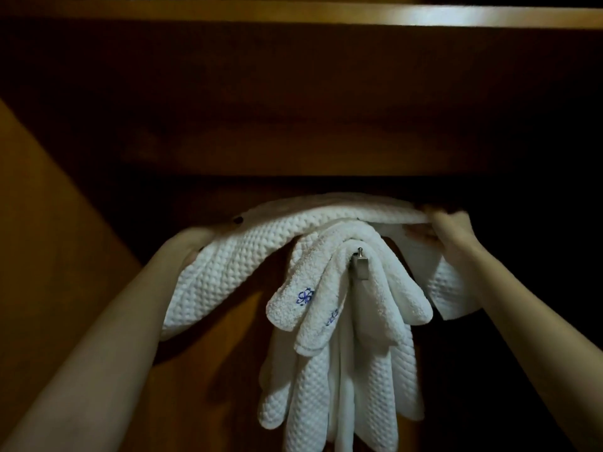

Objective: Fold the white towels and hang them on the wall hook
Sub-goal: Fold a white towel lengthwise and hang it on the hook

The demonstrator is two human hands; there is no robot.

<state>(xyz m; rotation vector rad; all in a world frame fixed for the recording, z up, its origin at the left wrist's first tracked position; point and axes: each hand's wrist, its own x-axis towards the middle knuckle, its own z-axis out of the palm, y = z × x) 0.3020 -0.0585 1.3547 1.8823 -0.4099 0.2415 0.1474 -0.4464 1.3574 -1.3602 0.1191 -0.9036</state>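
A folded white waffle towel (235,256) is stretched across above a metal wall hook (359,262). My left hand (191,246) grips its left end from below, mostly hidden by the cloth. My right hand (450,230) pinches its right end, and a corner hangs below that hand. Several white towels (346,337) hang from the hook in a bunch; two fluffy ones carry a blue embroidered flower (305,296). The stretched towel's middle lies on top of the hanging bunch.
The hook is fixed to a dark wooden panel (228,370). A wooden shelf (293,14) runs across overhead, close above the towel. A lighter wooden side wall (49,256) slants on the left. The right side is dark.
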